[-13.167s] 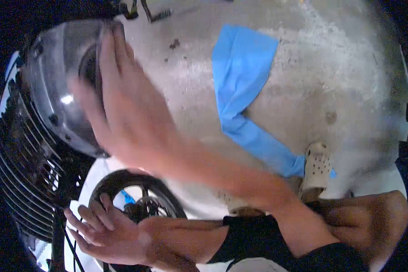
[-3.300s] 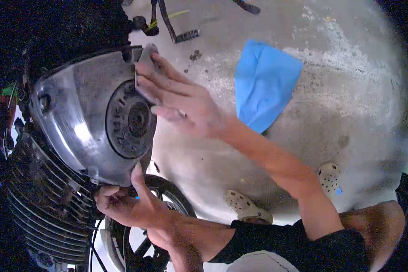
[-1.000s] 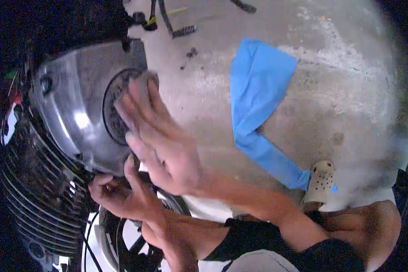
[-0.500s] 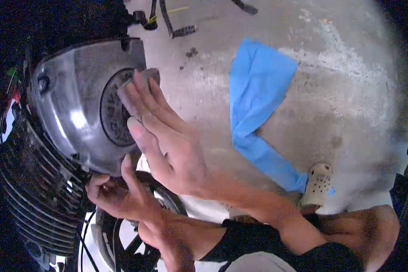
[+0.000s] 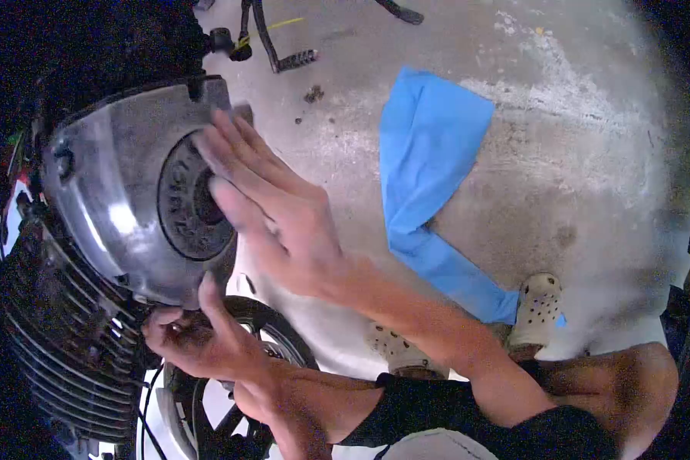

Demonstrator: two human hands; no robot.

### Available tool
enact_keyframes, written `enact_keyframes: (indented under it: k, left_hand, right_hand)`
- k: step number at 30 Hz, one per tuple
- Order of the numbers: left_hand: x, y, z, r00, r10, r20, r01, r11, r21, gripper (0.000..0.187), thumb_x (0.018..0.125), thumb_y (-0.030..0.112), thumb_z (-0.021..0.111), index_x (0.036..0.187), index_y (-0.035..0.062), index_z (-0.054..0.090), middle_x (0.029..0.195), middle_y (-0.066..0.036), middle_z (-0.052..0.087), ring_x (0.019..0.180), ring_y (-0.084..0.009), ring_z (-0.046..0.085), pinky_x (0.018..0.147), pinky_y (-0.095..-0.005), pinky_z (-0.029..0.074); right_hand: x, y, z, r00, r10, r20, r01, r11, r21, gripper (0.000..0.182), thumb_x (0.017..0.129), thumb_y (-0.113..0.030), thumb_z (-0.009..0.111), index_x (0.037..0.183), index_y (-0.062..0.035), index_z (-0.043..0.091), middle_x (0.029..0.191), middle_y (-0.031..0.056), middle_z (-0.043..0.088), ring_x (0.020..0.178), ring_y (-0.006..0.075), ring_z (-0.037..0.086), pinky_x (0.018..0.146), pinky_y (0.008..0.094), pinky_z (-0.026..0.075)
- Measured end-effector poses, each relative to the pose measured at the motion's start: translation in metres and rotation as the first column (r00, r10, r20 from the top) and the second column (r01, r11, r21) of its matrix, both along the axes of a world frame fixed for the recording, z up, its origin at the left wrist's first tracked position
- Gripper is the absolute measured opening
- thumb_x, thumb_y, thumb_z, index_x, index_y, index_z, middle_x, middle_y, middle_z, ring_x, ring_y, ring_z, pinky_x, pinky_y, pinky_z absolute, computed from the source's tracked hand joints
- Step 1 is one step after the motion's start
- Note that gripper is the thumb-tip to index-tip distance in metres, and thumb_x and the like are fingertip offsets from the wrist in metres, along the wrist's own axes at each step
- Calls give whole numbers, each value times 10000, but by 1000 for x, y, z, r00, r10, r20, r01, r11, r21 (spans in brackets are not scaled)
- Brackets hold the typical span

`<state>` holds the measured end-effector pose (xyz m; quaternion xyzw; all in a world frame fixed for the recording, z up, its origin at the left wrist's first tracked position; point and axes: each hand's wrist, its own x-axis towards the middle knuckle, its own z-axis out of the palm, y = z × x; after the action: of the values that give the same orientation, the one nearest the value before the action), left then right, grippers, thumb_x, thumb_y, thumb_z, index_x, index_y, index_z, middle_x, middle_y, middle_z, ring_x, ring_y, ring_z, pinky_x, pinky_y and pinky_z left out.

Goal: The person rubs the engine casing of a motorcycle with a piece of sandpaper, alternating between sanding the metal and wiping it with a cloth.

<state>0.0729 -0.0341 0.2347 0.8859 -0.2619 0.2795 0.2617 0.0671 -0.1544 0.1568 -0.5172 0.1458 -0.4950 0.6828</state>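
Note:
A grey metal engine cover (image 5: pixel 123 176) with a round, raised-letter emblem (image 5: pixel 178 222) sits against a finned engine (image 5: pixel 61 345) at left. My right hand (image 5: pixel 276 207) lies along the cover's right side, fingers stretched out together over the emblem's edge, somewhat blurred. Below it, my left hand (image 5: pixel 207 337) is at the cover's lower edge. Its thumb points up against the cover and its other fingers curl in beneath. The contact under those fingers is partly hidden.
A blue cloth (image 5: pixel 433 146) lies on the concrete floor (image 5: pixel 529 207). My clog-style shoes (image 5: pixel 539 303) stand below and right of it. A wheel (image 5: pixel 276 330) is behind my left hand, and a pedal lever (image 5: pixel 272 50) juts out at the top.
The view has shifted slightly, and the cover sits a little further left and lower in it. My right hand stays over the emblem's right side. The left keeps its place at the lower edge.

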Motion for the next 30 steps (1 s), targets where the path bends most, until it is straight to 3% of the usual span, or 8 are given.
enact_keyframes:
  k: [1, 3, 7, 8, 14, 18, 24, 30]
  left_hand:
    - [-3, -1, -2, 997, -69, -47, 63, 993, -102, 365, 791, 81, 793, 951, 26, 469, 925, -82, 557, 846, -182, 563, 771, -303, 496]
    - [-6, 3, 3, 988, 141, 70, -151, 973, 176, 363, 801, 73, 782, 952, 24, 456, 928, -100, 561, 851, -194, 569, 778, -308, 502]
    - [-2, -1, 0, 999, -22, -45, 22, 1000, -3, 358, 800, 59, 780, 969, 24, 467, 925, -83, 544, 883, -194, 543, 837, -333, 485]
    - [-2, -4, -7, 998, -27, -64, 16, 985, -170, 390, 754, 84, 819, 914, 51, 465, 846, -4, 422, 740, -133, 397, 655, -250, 350]
    - [2, 1, -5, 1000, -29, 10, 29, 999, -16, 354, 769, 40, 792, 932, 43, 478, 892, -44, 505, 814, -157, 477, 736, -281, 417]
    - [-3, 6, 4, 1000, -20, -17, 21, 999, 37, 357, 757, 4, 785, 927, 50, 475, 896, -36, 512, 840, -171, 497, 760, -312, 441]
    - [-11, -2, 10, 994, -4, -112, 10, 998, 61, 379, 680, -20, 811, 863, 83, 496, 826, 0, 408, 750, -133, 389, 714, -279, 361]
    - [-7, -6, 10, 991, -65, -115, 63, 998, -24, 381, 689, 18, 834, 876, 59, 504, 804, -28, 446, 682, -150, 371, 615, -279, 325]
  right_hand:
    - [0, -4, 0, 1000, 10, -16, -10, 1000, 5, 387, 928, -106, 557, 1300, 0, 540, 1385, 219, 483, 1321, 452, 386, 1106, 471, 334]
    - [7, -9, -3, 999, -8, 41, 12, 994, -113, 407, 918, -106, 571, 1311, -7, 536, 1384, 210, 490, 1320, 442, 395, 1116, 467, 321]
    - [7, -15, -1, 999, -8, 44, 11, 996, -86, 402, 912, -122, 569, 1294, 0, 543, 1384, 214, 486, 1309, 445, 404, 1103, 481, 336]
    - [12, -18, -3, 999, -22, 43, 29, 986, -164, 383, 918, -116, 553, 1283, -1, 551, 1381, 210, 490, 1319, 422, 406, 1112, 483, 325]
    - [3, -18, -17, 993, 118, 11, -112, 966, -234, 422, 955, -105, 480, 1346, 56, 484, 1432, 229, 430, 1393, 369, 315, 1151, 461, 243]
    - [5, -12, 4, 992, 85, 89, -70, 985, -158, 398, 943, -125, 517, 1330, -32, 534, 1428, 196, 448, 1379, 402, 326, 1149, 468, 256]
    - [-8, -24, 5, 980, 170, -105, -189, 960, -208, 485, 985, -185, 420, 1411, 45, 392, 1474, 239, 367, 1398, 348, 315, 1147, 378, 238]
    - [-6, -18, 6, 987, 120, -106, -128, 989, -68, 438, 995, -191, 413, 1355, 53, 467, 1441, 227, 421, 1385, 372, 332, 1137, 405, 262]
